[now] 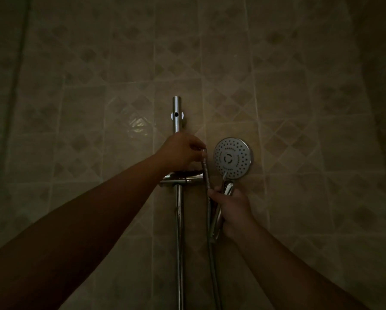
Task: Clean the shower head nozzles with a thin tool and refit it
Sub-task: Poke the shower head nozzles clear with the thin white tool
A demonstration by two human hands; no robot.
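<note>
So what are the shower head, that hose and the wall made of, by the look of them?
Shower head: pale matt face, probably plastic, with a mirror-bright chromed rim. Hose: ribbed and shiny, likely coiled metal. Wall: glazed ceramic tile, judging by grout lines and a glare spot.

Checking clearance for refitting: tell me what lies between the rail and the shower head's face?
Head view: the metal hose, its top end pinched by the left hand, runs between the rail and shower head.

We see both our forearms bare to the frame's edge, with no sleeve on either. Our left hand (pixel 183 151), nearest the chrome rail (pixel 179 220), and our right hand (pixel 232 211), just beside it, are ungloved.
</note>
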